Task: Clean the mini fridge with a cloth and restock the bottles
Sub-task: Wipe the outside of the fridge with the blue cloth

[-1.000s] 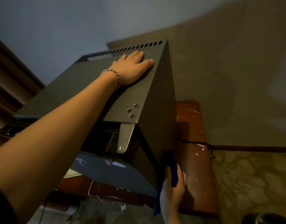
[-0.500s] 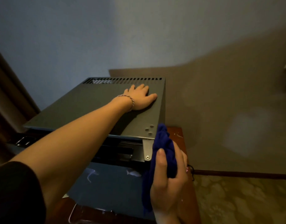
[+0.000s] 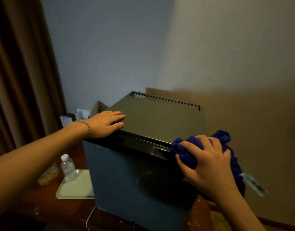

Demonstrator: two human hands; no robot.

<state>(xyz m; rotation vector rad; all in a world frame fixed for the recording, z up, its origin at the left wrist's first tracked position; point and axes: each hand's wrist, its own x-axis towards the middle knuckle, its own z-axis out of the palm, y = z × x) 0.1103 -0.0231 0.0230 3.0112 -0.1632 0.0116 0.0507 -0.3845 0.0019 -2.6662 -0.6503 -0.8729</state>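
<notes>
The mini fridge [image 3: 143, 177] is a dark box with a blue-grey door face and a flat grey-brown metal top; a row of narrow vent slots runs along the far edge of that top. It stands upright on a reddish wooden counter [image 3: 48, 212], near the counter's right end, with its door shut and facing the camera, a little to the left. Its back is toward the wall [image 3: 160, 47].

The left hand [image 3: 105, 124] lies flat on the near left corner of the fridge top, fingers straight and together, holding nothing. A thin bracelet [image 3: 86, 125] is around its wrist. The right hand [image 3: 208, 164] has its fingers curled over a bunched dark blue cloth [image 3: 190, 147] and presses it against the upper right corner of the fridge — where the black strip above the door meets the side. Part of the cloth hangs down behind the hand, with a pale label at its end.

On the counter, left of the fridge, lies a pale tray [image 3: 73, 189], touching the fridge's lower left edge. A clear water bottle [image 3: 68, 167] with a white cap stands upright on the tray's far left corner. Just beside it, off the tray, is a crumpled yellow packet [image 3: 48, 174] — I cannot tell what it contains. A brown curtain [image 3: 18, 72] hangs at the far left.
</notes>
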